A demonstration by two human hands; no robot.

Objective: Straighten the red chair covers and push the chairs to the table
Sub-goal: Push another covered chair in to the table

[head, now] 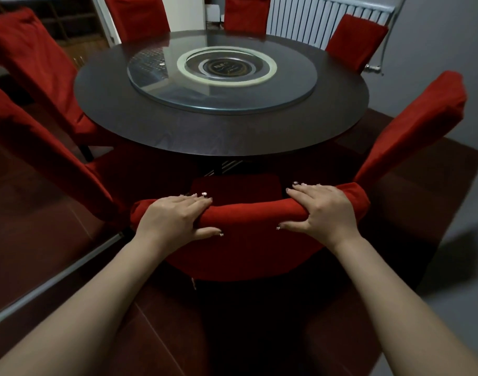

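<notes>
Step in hand: pushing the nearest chair toward the table, judged from the grip on its backrest. The chair stands directly ahead with its back to the camera and its seat facing the table's near rim. The seat front lies in shadow at the rim (how far under, cannot tell). Its red cover looks snug along the top edge, with a little bunching under each hand.

Left hand: grasps the top of the backrest toward its left end, fingers draped over the far side, thumb on the near face. Right hand: same hold toward the right end, mirrored. Both forearms reach forward and slightly inward, wrists about level with the backrest top.

Next move, as I read it: an even forward push from both hands, so the chair goes in square and does not skew toward the left neighbour chair or the right neighbour chair, both close by. Then smooth the cover where the hands pressed it.
</notes>
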